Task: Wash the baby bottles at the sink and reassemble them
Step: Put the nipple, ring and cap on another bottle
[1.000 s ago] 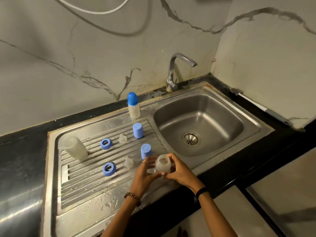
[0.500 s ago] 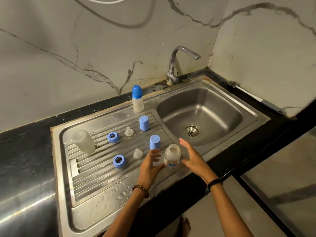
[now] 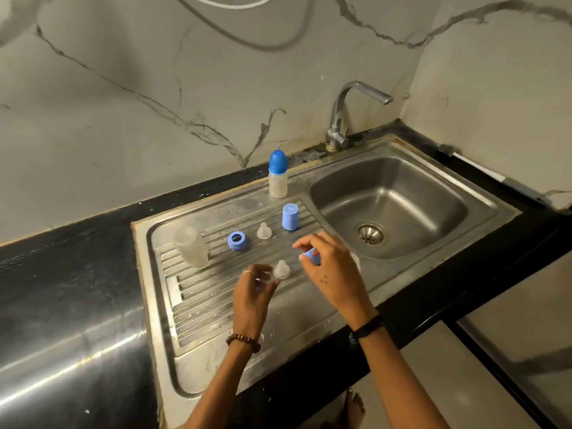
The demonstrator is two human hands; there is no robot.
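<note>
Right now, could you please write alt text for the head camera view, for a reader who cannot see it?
A person's right hand closes on a blue cap while the left hand reaches beside a clear teat on a steel drainboard. Farther back stand a bottle body, blue ring, second teat, second cap and a capped bottle.

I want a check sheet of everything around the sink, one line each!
Surface: ribbed steel drainboard, wet near the front.
Job's things: capped bottle upright; bottle body, blue ring, two clear teats, blue cap apart on the board.
Clutter: brush by the right wall.
Hands: right hand pinches a second blue cap; left hand beside the near teat, grip unclear.
Cables: white cable on the wall.
Surroundings: tap, basin, marble walls.
</note>
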